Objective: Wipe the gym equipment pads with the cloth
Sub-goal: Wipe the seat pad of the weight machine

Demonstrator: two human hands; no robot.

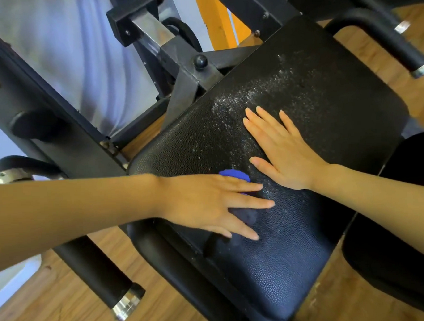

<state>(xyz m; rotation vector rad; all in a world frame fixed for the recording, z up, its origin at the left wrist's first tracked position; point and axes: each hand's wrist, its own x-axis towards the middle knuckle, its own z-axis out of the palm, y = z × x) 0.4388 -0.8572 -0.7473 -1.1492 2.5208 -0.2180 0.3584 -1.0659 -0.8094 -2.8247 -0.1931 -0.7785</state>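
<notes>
Two hands, left hand [203,205] and right hand [282,154], one blue cloth [235,175], one black pad [326,120].

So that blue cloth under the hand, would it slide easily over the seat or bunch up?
The blue cloth looks soft and floppy: it sits crumpled beneath the flat left hand, so it would probably bunch if pushed loosely. The seat pad is pebbled and carries white droplets or specks, so the cloth may drag a little. It seems light.
</notes>
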